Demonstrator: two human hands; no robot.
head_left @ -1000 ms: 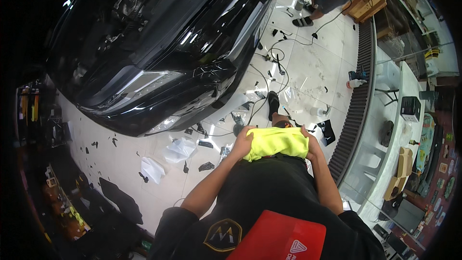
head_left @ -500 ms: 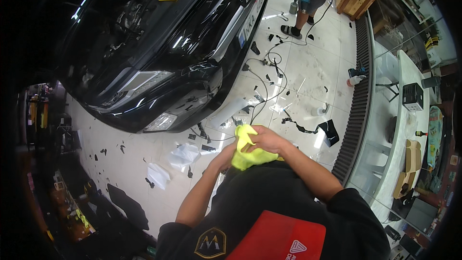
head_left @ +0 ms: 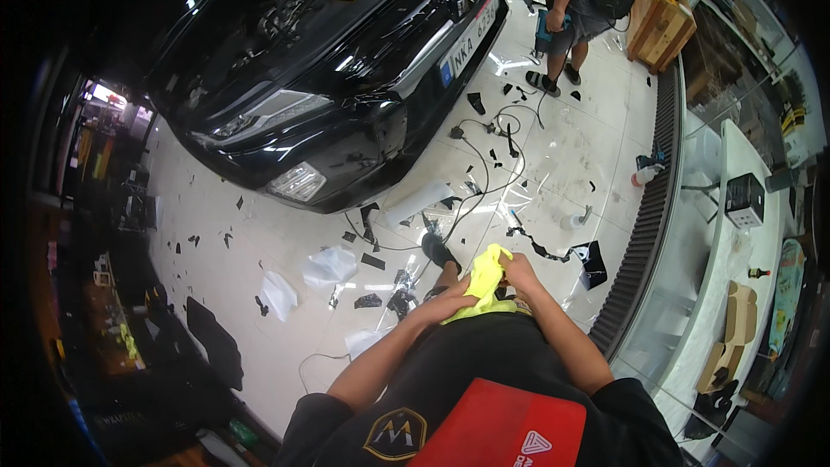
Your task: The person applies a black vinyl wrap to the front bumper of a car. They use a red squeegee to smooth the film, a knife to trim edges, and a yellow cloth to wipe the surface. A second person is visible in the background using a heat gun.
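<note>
L hand is closed round the lower-L side of the yellow-green cloth, bunched just in front of the black shirt. Clock read from the cloth: L hand at approx 8, R hand at 3, pinching its edge; exact finger hold can't be told. If that pinch slips, a fold could drop & pick up floor grit, w/ a scratch risk on any paint it then touches. At 10, wearer's own shoe is near the looped cable at 12: a step fwd might snag it, esp. w/ both hands busy. Black scrap at 9 may slide underfoot; white bottle at 2 could get kicked. Farther out, the black car fills 10–11; btwn 12 & 1, co-worker's hand holds a teal tool, poss. hot or live, so bumping it is risky.
</note>
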